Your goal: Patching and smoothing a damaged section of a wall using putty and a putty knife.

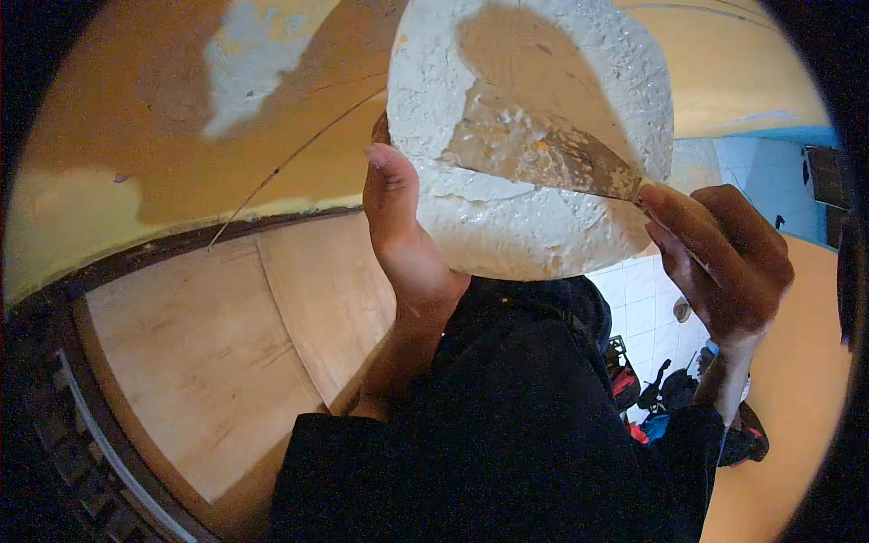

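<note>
Held up in front of me is a rounded slab-like board (pixel 534 235) thickly coated with wet white putty. My left hand (pixel 403 217) grips it at its left edge, thumb showing along the rim and the other fingers hidden behind. A putty knife (pixel 552 154) with a broad, putty-smeared blade lies slanted against the coating. Its narrow end is pinched by my right hand (pixel 724 258), at the board's right edge. The blade points left, with a heap of putty around it. A shadow falls across the upper part of the coating.
An orange-yellow wall (pixel 317 118) with a whitish patch (pixel 249 68) rises ahead. Pale wooden panels (pixel 199 362) in a dark frame lie to the left. At the lower right, bags and dark items (pixel 679 394) rest on white floor tiles (pixel 638 294).
</note>
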`<action>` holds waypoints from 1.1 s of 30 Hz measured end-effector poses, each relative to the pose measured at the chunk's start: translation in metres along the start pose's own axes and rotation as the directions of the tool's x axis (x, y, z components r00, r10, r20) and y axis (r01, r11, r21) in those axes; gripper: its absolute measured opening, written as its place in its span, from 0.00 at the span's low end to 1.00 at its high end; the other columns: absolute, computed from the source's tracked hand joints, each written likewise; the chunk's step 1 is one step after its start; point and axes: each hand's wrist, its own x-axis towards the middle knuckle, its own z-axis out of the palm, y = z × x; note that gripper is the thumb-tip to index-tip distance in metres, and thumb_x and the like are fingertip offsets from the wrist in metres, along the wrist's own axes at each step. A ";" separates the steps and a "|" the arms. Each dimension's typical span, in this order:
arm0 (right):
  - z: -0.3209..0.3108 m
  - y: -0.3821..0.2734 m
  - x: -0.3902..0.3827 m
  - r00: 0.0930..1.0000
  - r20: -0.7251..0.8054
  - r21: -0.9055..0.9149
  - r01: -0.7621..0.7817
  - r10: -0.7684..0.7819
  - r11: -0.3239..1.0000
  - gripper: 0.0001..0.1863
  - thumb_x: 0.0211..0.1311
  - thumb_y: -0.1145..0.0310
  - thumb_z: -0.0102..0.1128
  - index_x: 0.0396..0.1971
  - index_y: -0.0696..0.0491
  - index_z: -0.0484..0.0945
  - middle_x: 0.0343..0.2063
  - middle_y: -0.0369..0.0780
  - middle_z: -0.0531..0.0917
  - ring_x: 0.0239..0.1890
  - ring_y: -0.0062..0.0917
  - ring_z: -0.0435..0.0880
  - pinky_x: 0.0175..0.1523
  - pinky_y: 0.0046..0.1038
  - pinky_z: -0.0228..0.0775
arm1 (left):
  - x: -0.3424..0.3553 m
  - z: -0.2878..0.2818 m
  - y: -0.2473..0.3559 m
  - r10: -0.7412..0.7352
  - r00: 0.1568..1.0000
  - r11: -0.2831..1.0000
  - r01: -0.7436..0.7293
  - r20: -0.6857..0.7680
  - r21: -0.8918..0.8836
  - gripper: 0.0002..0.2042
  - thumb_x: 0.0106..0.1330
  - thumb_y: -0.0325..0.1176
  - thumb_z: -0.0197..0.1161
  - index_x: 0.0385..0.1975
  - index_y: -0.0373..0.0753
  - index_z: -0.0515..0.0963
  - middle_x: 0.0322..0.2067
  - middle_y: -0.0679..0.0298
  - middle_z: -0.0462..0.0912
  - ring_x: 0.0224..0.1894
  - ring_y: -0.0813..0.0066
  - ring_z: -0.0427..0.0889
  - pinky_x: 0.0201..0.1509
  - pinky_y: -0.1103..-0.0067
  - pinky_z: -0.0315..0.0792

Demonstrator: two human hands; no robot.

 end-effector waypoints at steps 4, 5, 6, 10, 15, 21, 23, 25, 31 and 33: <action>-0.012 0.012 -0.006 0.999 -0.028 0.036 0.029 -0.028 0.999 0.18 0.47 0.82 0.70 0.43 0.59 0.84 0.23 0.42 0.79 0.19 0.20 0.75 0.20 0.21 0.61 | 0.007 0.000 -0.003 -0.058 0.998 0.998 0.059 0.031 -0.025 0.27 0.77 0.49 0.40 0.64 0.31 0.62 0.58 0.54 0.72 0.59 0.63 0.73 0.64 0.67 0.66; -0.013 0.013 -0.007 0.998 -0.066 0.123 0.006 0.002 0.992 0.17 0.49 0.81 0.69 0.43 0.59 0.84 0.23 0.42 0.79 0.19 0.20 0.75 0.19 0.21 0.60 | 0.008 0.003 0.003 -0.132 0.991 0.988 0.132 0.009 -0.078 0.27 0.77 0.49 0.40 0.64 0.31 0.62 0.58 0.55 0.72 0.59 0.64 0.73 0.64 0.68 0.66; -0.011 0.014 -0.005 0.996 -0.086 0.167 0.044 -0.030 0.985 0.17 0.50 0.78 0.68 0.43 0.61 0.84 0.24 0.43 0.79 0.20 0.20 0.74 0.20 0.21 0.59 | 0.009 0.004 0.007 -0.207 0.978 0.970 0.204 -0.009 -0.133 0.27 0.77 0.49 0.40 0.64 0.31 0.62 0.58 0.55 0.72 0.59 0.64 0.73 0.64 0.68 0.66; -0.019 0.020 0.006 0.990 0.059 0.178 0.113 -0.125 0.978 0.18 0.49 0.75 0.69 0.43 0.62 0.83 0.24 0.43 0.79 0.20 0.22 0.74 0.21 0.22 0.59 | 0.012 -0.003 0.009 -0.248 0.967 0.958 0.254 0.066 -0.131 0.27 0.78 0.49 0.39 0.64 0.32 0.62 0.59 0.56 0.72 0.60 0.66 0.73 0.64 0.69 0.66; -0.016 0.031 0.006 0.973 0.027 0.164 0.223 -0.230 0.961 0.20 0.47 0.72 0.71 0.43 0.61 0.84 0.24 0.44 0.79 0.21 0.24 0.74 0.22 0.23 0.60 | 0.009 0.007 0.014 -0.288 0.955 0.945 0.295 0.071 -0.143 0.27 0.77 0.50 0.40 0.62 0.32 0.65 0.57 0.54 0.74 0.58 0.61 0.75 0.64 0.64 0.68; -0.014 0.027 0.007 0.972 0.042 0.150 0.222 -0.230 0.963 0.20 0.45 0.71 0.72 0.42 0.60 0.84 0.23 0.45 0.79 0.21 0.26 0.75 0.21 0.24 0.60 | 0.011 0.008 0.016 -0.243 0.964 0.969 0.247 0.107 -0.021 0.26 0.77 0.49 0.40 0.62 0.34 0.66 0.56 0.57 0.75 0.57 0.64 0.76 0.62 0.67 0.69; -0.015 0.028 0.010 0.963 0.045 0.130 0.257 -0.265 0.958 0.20 0.44 0.71 0.72 0.42 0.59 0.84 0.23 0.45 0.78 0.20 0.27 0.75 0.21 0.24 0.60 | 0.012 0.008 0.015 -0.245 0.963 0.967 0.251 0.113 -0.037 0.25 0.77 0.49 0.41 0.62 0.35 0.67 0.56 0.57 0.75 0.57 0.65 0.75 0.62 0.67 0.69; -0.020 0.028 0.010 0.953 0.048 0.113 0.292 -0.299 0.950 0.21 0.43 0.72 0.73 0.42 0.59 0.84 0.22 0.45 0.78 0.20 0.28 0.75 0.20 0.24 0.60 | 0.012 0.009 0.014 -0.248 0.961 0.966 0.255 0.118 -0.051 0.25 0.77 0.49 0.42 0.62 0.35 0.67 0.56 0.58 0.75 0.57 0.65 0.75 0.62 0.67 0.69; -0.017 0.023 0.005 0.970 0.039 0.074 0.238 -0.242 0.968 0.21 0.39 0.73 0.73 0.39 0.57 0.85 0.20 0.44 0.77 0.19 0.28 0.74 0.20 0.26 0.60 | 0.010 0.004 0.013 -0.275 0.955 0.959 0.280 0.109 -0.035 0.27 0.77 0.50 0.41 0.63 0.33 0.65 0.59 0.57 0.73 0.59 0.65 0.74 0.64 0.67 0.67; -0.030 0.021 0.005 0.971 0.094 0.016 0.220 -0.221 0.975 0.21 0.37 0.75 0.74 0.38 0.57 0.85 0.19 0.42 0.76 0.18 0.28 0.73 0.20 0.25 0.59 | 0.011 0.009 0.013 -0.308 0.944 0.951 0.306 0.121 0.038 0.27 0.77 0.49 0.42 0.63 0.33 0.65 0.59 0.57 0.74 0.59 0.65 0.74 0.64 0.68 0.67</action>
